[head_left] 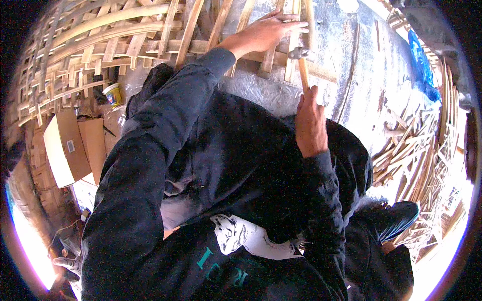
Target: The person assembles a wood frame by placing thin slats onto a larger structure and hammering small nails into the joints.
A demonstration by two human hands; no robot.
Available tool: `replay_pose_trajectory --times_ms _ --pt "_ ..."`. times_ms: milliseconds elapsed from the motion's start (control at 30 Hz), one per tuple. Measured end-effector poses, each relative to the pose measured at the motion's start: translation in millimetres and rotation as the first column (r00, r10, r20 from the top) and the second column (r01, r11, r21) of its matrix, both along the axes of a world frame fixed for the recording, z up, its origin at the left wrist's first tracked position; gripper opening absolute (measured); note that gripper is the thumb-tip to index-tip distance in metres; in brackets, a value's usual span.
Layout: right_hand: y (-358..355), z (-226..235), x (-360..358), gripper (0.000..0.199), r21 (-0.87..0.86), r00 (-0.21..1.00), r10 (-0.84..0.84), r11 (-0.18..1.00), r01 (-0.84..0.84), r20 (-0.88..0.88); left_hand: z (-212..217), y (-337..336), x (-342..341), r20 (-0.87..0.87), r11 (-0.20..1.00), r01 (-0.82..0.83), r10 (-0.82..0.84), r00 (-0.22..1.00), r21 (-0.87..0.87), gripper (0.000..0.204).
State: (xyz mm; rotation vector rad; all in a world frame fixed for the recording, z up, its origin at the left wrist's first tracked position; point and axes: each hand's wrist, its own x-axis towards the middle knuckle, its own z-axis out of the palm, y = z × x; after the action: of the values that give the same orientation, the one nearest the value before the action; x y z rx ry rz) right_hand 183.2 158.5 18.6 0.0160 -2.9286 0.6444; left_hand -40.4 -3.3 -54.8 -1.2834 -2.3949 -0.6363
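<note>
My right hand [311,128] is closed around the wooden handle of a hammer [304,72], whose metal head points away from me. The head is over the end of a wooden slat, close to the fingers of my other hand. My left hand [263,34] reaches forward with its fingers stretched out and apart across the slats. Under it lies a lattice of pale bamboo or wooden slats [188,35], crossed over one another. I cannot make out whether a nail sits between the left fingers or under the hammer head.
A silvery sheet [346,60] lies under the lattice. At left stand an open cardboard box [65,150] and a yellow-and-white bucket [113,95]. Loose thin strips [411,160] are piled at right, below a blue plastic sheet [420,62]. My dark-clothed knees are close beneath my arms.
</note>
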Motion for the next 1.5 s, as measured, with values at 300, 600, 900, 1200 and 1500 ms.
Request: replay_pose_trajectory --times_ms 300,600,900,1200,1500 --pt "-17 60 -9 0.020 -0.283 0.934 -0.344 0.910 0.305 -0.100 -14 -13 -8 0.150 0.999 0.004 0.002 0.989 -0.041 0.063" --pt "-1 64 -20 0.020 -0.078 0.984 -0.025 0.996 0.039 0.176 -10 -13 -5 0.020 0.998 0.026 -0.025 0.999 -0.055 0.053" --pt "1 26 -17 0.020 -0.005 0.965 -0.069 0.997 0.073 0.252 5 -10 2 0.088 1.000 0.018 -0.018 0.996 -0.007 0.048" --pt "0 28 -28 0.023 -0.294 0.974 -0.171 0.948 0.121 -0.152 10 -11 6 0.091 0.996 0.067 -0.073 0.993 0.059 0.049" --pt "-18 -32 -42 0.037 -0.522 0.989 -0.151 0.843 0.128 -0.001 52 -19 63 0.241 0.990 -0.127 0.139 0.961 -0.065 0.025"
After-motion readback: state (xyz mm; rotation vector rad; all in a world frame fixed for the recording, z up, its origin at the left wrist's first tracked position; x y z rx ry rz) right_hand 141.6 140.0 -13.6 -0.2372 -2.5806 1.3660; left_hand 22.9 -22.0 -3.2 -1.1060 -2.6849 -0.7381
